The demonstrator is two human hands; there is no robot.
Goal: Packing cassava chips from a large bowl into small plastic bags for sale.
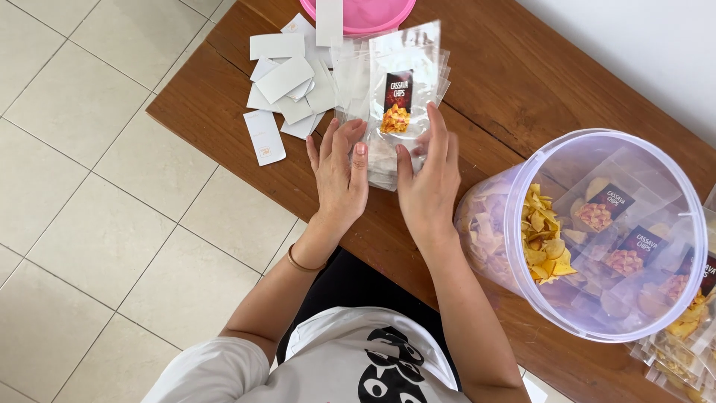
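Two hands, left hand (339, 175), right hand (429, 183), clear pouch (399, 97) between

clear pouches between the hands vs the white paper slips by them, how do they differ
The clear pouches are see-through plastic with a dark printed label; the white paper slips are opaque and nearly blank. The pouches form one neat stack held between the left hand and right hand; the slips lie scattered and overlapping, untouched. The pouches are larger than the slips. Both are flat, rectangular and rest on the wooden table.
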